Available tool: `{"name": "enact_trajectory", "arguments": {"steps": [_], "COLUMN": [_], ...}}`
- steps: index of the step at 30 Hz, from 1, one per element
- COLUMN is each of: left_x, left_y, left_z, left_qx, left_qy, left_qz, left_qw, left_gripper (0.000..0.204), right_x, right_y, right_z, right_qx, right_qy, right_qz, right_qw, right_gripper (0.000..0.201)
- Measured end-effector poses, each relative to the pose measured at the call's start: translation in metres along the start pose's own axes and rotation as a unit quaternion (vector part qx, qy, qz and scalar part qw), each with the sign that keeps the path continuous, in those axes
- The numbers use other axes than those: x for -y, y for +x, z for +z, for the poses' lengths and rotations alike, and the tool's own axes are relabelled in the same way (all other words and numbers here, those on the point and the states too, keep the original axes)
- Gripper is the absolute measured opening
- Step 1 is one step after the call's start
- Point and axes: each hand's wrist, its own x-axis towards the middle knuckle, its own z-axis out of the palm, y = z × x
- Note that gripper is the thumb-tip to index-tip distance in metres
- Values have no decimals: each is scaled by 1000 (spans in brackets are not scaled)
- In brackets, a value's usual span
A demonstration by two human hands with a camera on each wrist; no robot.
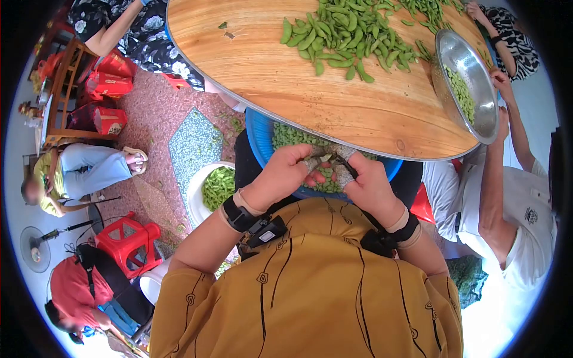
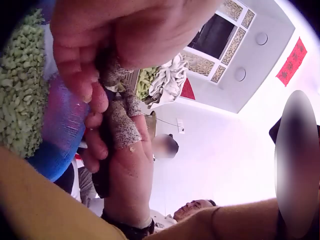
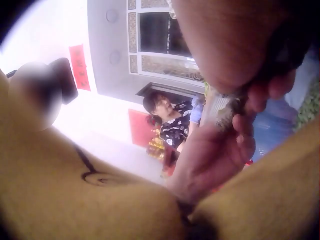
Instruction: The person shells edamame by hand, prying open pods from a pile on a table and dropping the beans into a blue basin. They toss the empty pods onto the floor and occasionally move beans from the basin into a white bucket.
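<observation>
My left hand (image 1: 279, 174) and right hand (image 1: 375, 184) meet fingertip to fingertip over a blue basin (image 1: 256, 138) of shelled green beans (image 1: 287, 137). Grey speckled wraps cover the thumb and finger ends of both. The left fingertips pinch a small pale-green pod (image 1: 326, 157). In the right hand's curled fingers lies a slim dark-handled tool (image 2: 102, 177); its working end is hidden between the fingers. Beans (image 2: 22, 85) fill the basin beside the hands in the left wrist view.
A wooden tabletop (image 1: 250, 59) edges over the basin, bearing a heap of green soybean pods (image 1: 343, 33). A steel colander (image 1: 484, 98) with shelled beans tilts at its right, near another person's hands. A white bucket (image 1: 193, 190) of pods and a red stool (image 1: 128, 241) stand left.
</observation>
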Motion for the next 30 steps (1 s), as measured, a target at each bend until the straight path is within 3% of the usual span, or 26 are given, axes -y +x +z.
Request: {"name": "enact_trajectory", "arguments": {"steps": [3,4,5,6,8,9,10,11,15,18,20,21,23,25,27,28,30], "left_x": [8,20,30,28,22,11,-4,-12,-6,-3,10,19,38,41,69,69,70], "left_y": [5,12,17,16,12,7,1,-4,-2,-14,-24,-31,-52,-85,-111,-123,-131], "left_z": [-1,-5,-8,-7,-4,-1,3,5,-1,-9,-28,-39,-64,-86,-104,-99,-99], "left_qx": [-4,-40,-72,-71,11,12,18,23,11,-56,-126,-128,-219,-258,-284,-294,-304], "left_qy": [23,190,343,343,215,215,129,39,84,54,119,119,233,498,556,593,594], "left_qz": [12,204,382,382,241,244,110,-27,-15,43,111,113,171,115,32,-62,-59], "left_qw": [1000,960,855,855,946,946,985,999,996,996,979,978,932,820,780,747,742], "left_gripper": [27,27,26,26,25,25,23,21,18,23,24,24,26,32,45,60,64], "right_x": [0,1,2,2,3,5,6,8,27,45,50,52,53,40,34,33,33], "right_y": [0,0,0,-1,0,0,0,-1,6,28,52,66,92,112,118,119,116], "right_z": [1,2,2,3,2,1,-1,-2,-19,-32,-40,-44,-52,-53,-52,-52,-52], "right_qx": [-13,-21,-29,-29,-29,-31,-23,-14,30,10,-115,-115,-173,-182,-190,-181,-171], "right_qy": [-29,-23,-17,-17,-17,-20,-36,-53,-119,-141,-181,-181,-271,-304,-335,-348,-361], "right_qz": [-16,-20,-24,-23,-20,-21,-20,-19,0,-40,-55,-58,-32,-55,-77,-60,-43], "right_qw": [999,999,999,999,999,999,999,998,992,989,975,975,946,934,920,918,916], "right_gripper": [26,26,25,25,26,26,26,27,30,24,23,23,22,21,20,20,20]}}
